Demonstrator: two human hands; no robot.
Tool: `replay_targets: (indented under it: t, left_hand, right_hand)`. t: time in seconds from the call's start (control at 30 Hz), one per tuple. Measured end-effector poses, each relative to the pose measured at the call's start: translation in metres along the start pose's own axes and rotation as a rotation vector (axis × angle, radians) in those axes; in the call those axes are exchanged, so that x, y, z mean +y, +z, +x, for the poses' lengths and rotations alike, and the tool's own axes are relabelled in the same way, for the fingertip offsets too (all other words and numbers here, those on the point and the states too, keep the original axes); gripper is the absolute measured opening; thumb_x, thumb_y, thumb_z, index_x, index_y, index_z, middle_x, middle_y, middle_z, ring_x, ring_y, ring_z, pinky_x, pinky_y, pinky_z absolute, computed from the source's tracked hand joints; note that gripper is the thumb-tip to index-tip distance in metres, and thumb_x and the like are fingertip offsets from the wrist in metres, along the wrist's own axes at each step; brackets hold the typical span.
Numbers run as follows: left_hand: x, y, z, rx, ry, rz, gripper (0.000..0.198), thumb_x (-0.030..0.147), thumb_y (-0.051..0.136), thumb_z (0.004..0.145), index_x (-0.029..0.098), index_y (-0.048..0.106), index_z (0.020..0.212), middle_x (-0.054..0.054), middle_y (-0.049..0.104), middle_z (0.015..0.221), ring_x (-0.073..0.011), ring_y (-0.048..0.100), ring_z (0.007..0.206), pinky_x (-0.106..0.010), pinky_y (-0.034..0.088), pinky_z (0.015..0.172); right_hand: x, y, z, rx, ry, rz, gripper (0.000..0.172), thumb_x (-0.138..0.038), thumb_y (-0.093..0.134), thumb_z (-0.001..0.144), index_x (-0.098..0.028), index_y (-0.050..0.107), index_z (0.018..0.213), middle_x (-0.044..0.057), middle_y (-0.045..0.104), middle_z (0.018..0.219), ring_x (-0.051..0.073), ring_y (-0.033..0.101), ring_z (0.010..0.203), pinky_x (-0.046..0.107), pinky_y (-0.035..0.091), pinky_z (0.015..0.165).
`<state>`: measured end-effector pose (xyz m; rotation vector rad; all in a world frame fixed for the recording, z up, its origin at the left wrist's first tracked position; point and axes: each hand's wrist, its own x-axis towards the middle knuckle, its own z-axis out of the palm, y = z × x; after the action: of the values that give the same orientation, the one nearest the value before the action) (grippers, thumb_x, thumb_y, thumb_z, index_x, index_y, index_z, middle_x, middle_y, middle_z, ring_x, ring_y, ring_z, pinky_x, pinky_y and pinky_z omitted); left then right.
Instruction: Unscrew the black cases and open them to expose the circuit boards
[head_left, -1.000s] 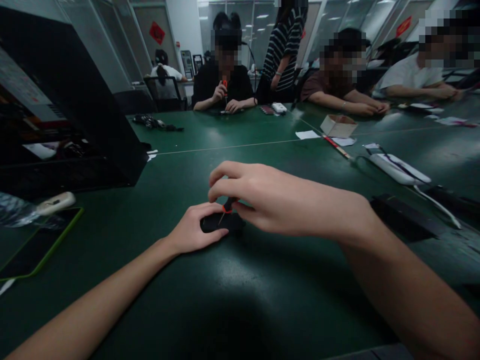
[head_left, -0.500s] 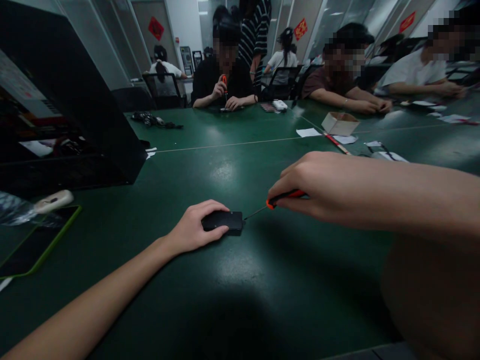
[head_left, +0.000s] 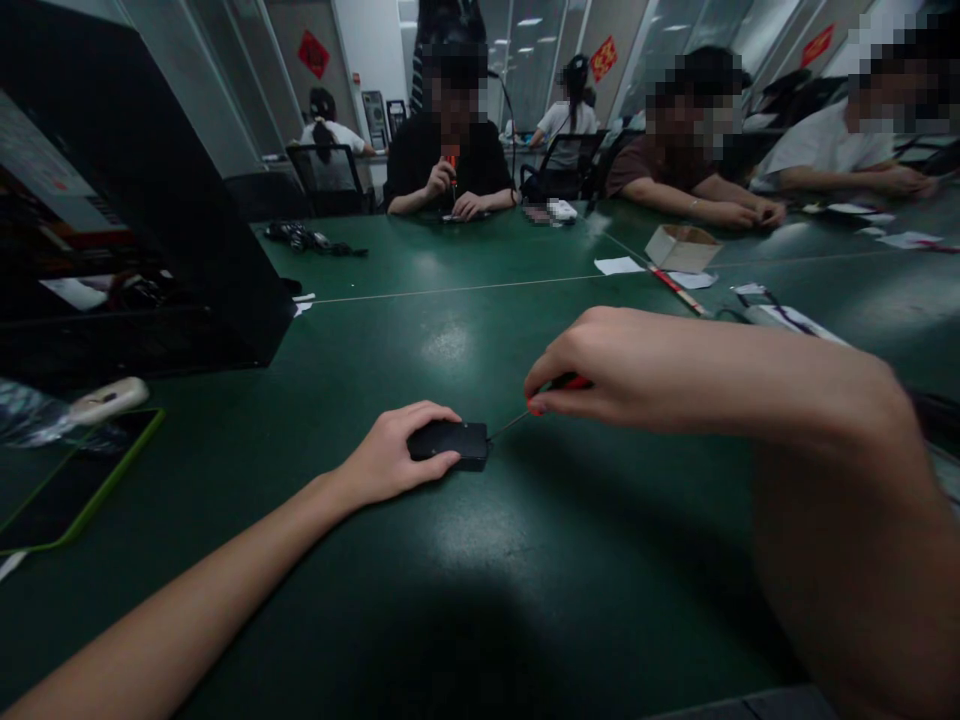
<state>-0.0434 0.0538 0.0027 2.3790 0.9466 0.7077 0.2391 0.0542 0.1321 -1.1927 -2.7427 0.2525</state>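
A small black rectangular box (head_left: pixel 469 440) lies on the green table (head_left: pixel 360 620). My left hand (head_left: pixel 394 450) grips it from the left, thumb along the near side and fingers over the far side. My right hand (head_left: pixel 589 365) is closed around the red and black handle of a screwdriver (head_left: pixel 512 424). Its thin shaft slants down to the left, and the tip meets the right end of the box. Whether the tip sits in a screw or a gap is too small to tell.
At the left stand a black computer case (head_left: pixel 225 230) and a green-edged phone (head_left: pixel 82 500) with a plastic-wrapped item over it. Cables (head_left: pixel 311 238), an open carton (head_left: pixel 681 247) and paper (head_left: pixel 619 265) lie farther back. A person (head_left: pixel 450 150) across the table holds a red screwdriver.
My right hand has shifted slightly left and turned, with its wrist more bent; the screwdriver tip stays at the box's end. My left hand and the box have barely moved.
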Motion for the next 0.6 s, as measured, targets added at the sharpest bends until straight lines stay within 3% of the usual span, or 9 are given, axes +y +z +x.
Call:
replay_targets:
  t: [0.1, 0.23, 0.33, 0.43, 0.6]
  left_hand:
    - [-0.002, 0.001, 0.000, -0.014, -0.006, 0.002, 0.038, 0.039, 0.069, 0.090, 0.020, 0.065, 0.122, -0.008, 0.072, 0.118, -0.0236, 0.069, 0.105, -0.035, 0.052, 0.094]
    - [-0.002, 0.000, 0.000, -0.031, -0.009, -0.001, 0.038, 0.039, 0.068, 0.090, 0.020, 0.066, 0.123, -0.009, 0.073, 0.119, -0.0235, 0.069, 0.105, -0.035, 0.053, 0.093]
    - [0.000, 0.000, 0.001, -0.025, -0.022, 0.015, 0.037, 0.039, 0.068, 0.089, 0.019, 0.068, 0.120, -0.009, 0.074, 0.116, -0.0239, 0.070, 0.103, -0.035, 0.054, 0.091]
    - [0.000, 0.000, 0.002, -0.012, -0.028, 0.035, 0.037, 0.040, 0.067, 0.089, 0.019, 0.069, 0.118, -0.010, 0.075, 0.115, -0.0246, 0.071, 0.102, -0.035, 0.055, 0.092]
    - [-0.002, 0.000, 0.002, -0.009, -0.028, 0.058, 0.038, 0.043, 0.065, 0.090, 0.018, 0.069, 0.119, -0.010, 0.075, 0.115, -0.0248, 0.071, 0.102, -0.035, 0.055, 0.093]
  right_hand:
    - [0.007, 0.003, 0.009, -0.080, 0.052, -0.062, 0.034, -0.043, 0.056, 0.096, -0.024, 0.080, 0.082, 0.002, 0.071, 0.069, 0.012, 0.056, 0.056, 0.028, 0.033, 0.056]
    - [0.030, 0.031, 0.007, -0.007, 0.167, -0.026, 0.054, -0.052, 0.045, 0.100, -0.019, 0.074, 0.071, 0.001, 0.058, 0.057, 0.011, 0.044, 0.051, 0.030, 0.028, 0.058]
    - [0.046, 0.064, -0.001, 0.061, 0.228, 0.142, 0.060, -0.056, 0.039, 0.101, -0.016, 0.066, 0.065, -0.001, 0.049, 0.054, 0.010, 0.036, 0.052, 0.029, 0.027, 0.057]
    - [0.050, 0.095, -0.004, 0.050, 0.212, 0.253, 0.061, -0.055, 0.034, 0.102, -0.016, 0.062, 0.065, -0.002, 0.047, 0.056, 0.010, 0.037, 0.052, 0.028, 0.028, 0.059]
    - [0.046, 0.117, 0.002, 0.022, 0.143, 0.236, 0.060, -0.050, 0.030, 0.105, -0.016, 0.065, 0.071, 0.001, 0.055, 0.062, 0.010, 0.043, 0.056, 0.028, 0.031, 0.066]
